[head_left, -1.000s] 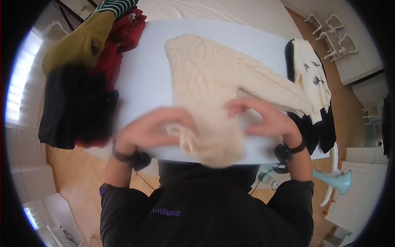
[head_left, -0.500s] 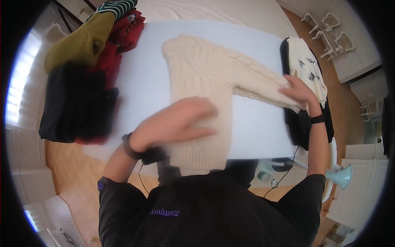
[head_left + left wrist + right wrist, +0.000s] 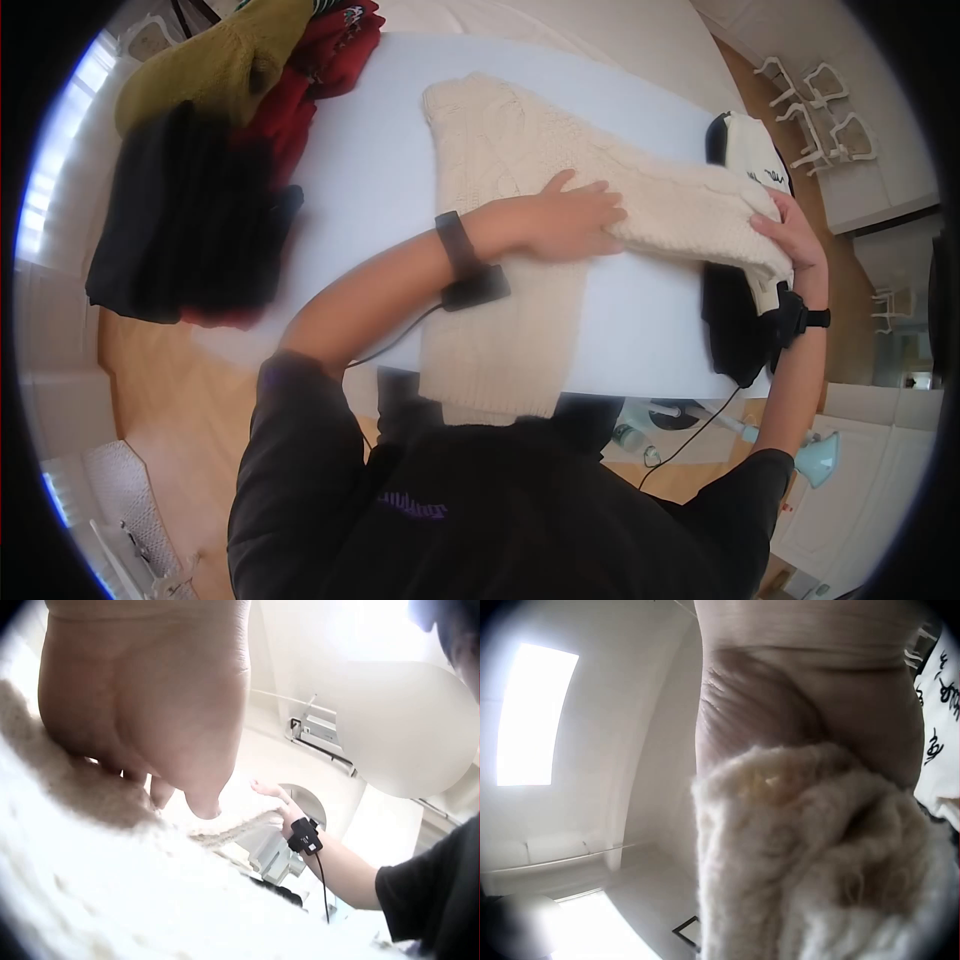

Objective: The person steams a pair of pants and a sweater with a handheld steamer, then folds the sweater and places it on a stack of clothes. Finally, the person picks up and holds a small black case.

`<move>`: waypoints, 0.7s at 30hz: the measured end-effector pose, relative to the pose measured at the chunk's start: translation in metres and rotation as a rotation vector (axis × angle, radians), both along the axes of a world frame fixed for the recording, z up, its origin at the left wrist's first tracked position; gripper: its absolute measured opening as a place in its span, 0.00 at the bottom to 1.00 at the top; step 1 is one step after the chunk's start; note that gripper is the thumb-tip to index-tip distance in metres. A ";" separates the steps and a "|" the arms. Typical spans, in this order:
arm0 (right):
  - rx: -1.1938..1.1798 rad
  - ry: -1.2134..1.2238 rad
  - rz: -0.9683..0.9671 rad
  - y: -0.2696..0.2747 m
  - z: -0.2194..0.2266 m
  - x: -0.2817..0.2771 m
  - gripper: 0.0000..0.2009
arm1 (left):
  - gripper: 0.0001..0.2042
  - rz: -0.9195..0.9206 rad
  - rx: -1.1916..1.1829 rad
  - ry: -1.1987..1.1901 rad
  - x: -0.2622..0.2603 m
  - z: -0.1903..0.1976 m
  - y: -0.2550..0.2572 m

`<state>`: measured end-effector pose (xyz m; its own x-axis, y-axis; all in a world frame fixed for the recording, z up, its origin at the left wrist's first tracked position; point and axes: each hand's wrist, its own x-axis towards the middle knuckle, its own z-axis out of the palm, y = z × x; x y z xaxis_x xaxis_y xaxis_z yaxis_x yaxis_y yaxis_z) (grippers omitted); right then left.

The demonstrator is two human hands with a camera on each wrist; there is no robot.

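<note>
A cream cable-knit sweater (image 3: 505, 330) lies folded lengthwise on the white table, one sleeve (image 3: 690, 205) stretched out to the right. My left hand (image 3: 570, 220) rests on it where the sleeve meets the body, palm down with the fingers spread. At the sleeve's far end my right hand (image 3: 797, 235) grips the knit, thumb on top. The right wrist view shows the bunched cuff (image 3: 795, 840) raised against the palm; the fingers are hidden there. In the left wrist view the fingertips of the left hand (image 3: 142, 697) touch the fluffy knit.
Dark folded clothes (image 3: 185, 215), an olive knit (image 3: 215, 65) and a red garment (image 3: 320, 60) are heaped at the left. A white garment with black lettering (image 3: 755, 150) lies over black clothing (image 3: 735, 320) at the right edge. The white table (image 3: 350, 150) ends close to the person's body.
My left hand has moved right and away from the body, from over the sweater's torso to the sleeve's base. My right hand has gone to the sleeve end and lifted it slightly.
</note>
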<state>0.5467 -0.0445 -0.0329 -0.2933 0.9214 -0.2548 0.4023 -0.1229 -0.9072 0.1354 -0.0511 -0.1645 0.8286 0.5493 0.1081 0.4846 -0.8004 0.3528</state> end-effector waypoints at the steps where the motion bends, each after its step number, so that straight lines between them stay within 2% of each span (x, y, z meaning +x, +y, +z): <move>1: 0.001 0.009 -0.001 0.004 0.013 -0.010 0.27 | 0.32 0.009 -0.225 -0.117 -0.003 0.009 0.009; 2: 0.024 -0.034 0.089 0.010 0.030 -0.025 0.27 | 0.30 0.016 -0.450 -0.233 -0.005 0.020 0.013; 3: 0.047 -0.078 0.175 0.012 0.047 -0.041 0.27 | 0.27 0.132 -0.602 -0.392 -0.007 0.029 0.006; 4: 0.126 -0.177 0.162 0.010 0.063 -0.060 0.27 | 0.27 0.126 -0.602 -0.383 -0.008 0.033 0.007; 6: 0.307 -0.343 0.260 0.010 0.090 -0.097 0.26 | 0.28 0.243 -0.783 -0.621 -0.009 0.039 0.013; 7: 0.402 -0.414 0.288 0.011 0.096 -0.111 0.26 | 0.32 0.303 -0.946 -0.676 -0.009 0.040 0.016; 8: 0.463 -0.456 0.287 0.005 0.106 -0.132 0.26 | 0.32 0.299 -0.945 -0.671 -0.009 0.044 0.017; 10: 0.613 -0.488 0.280 -0.018 0.114 -0.179 0.26 | 0.37 0.360 -1.277 -0.817 -0.010 0.052 0.016; 11: 0.704 -0.477 0.273 -0.030 0.114 -0.199 0.27 | 0.37 0.357 -1.279 -0.815 -0.010 0.051 0.017; 12: 1.084 -0.462 0.340 -0.033 0.098 -0.213 0.27 | 0.38 0.309 -1.395 -0.912 -0.011 0.051 0.018; 13: 0.943 -0.466 0.304 -0.057 0.100 -0.236 0.29 | 0.40 0.258 -1.511 -1.011 -0.012 0.051 0.019; 14: 0.939 -0.429 0.324 -0.075 0.097 -0.254 0.28 | 0.40 0.256 -1.512 -1.013 -0.015 0.056 0.016; 16: 1.030 -0.337 0.350 -0.103 0.068 -0.281 0.27 | 0.44 0.240 -1.658 -1.189 -0.026 0.072 0.003; 17: 1.000 -0.396 0.430 -0.115 0.051 -0.290 0.24 | 0.35 0.304 -1.729 -1.162 -0.040 0.073 0.000; 20: 1.041 -0.395 0.489 -0.149 0.001 -0.318 0.20 | 0.31 0.200 -1.745 -1.093 -0.051 0.043 0.008; 21: 1.223 -0.356 0.464 -0.152 -0.028 -0.326 0.27 | 0.31 0.337 -1.531 -0.979 -0.049 0.065 0.003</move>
<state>0.2211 -0.1963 -0.0607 -0.7267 0.4456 0.5228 0.4196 0.8905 -0.1757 0.0859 -0.0479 -0.0992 0.6321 0.7272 -0.2676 -0.2637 0.5266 0.8081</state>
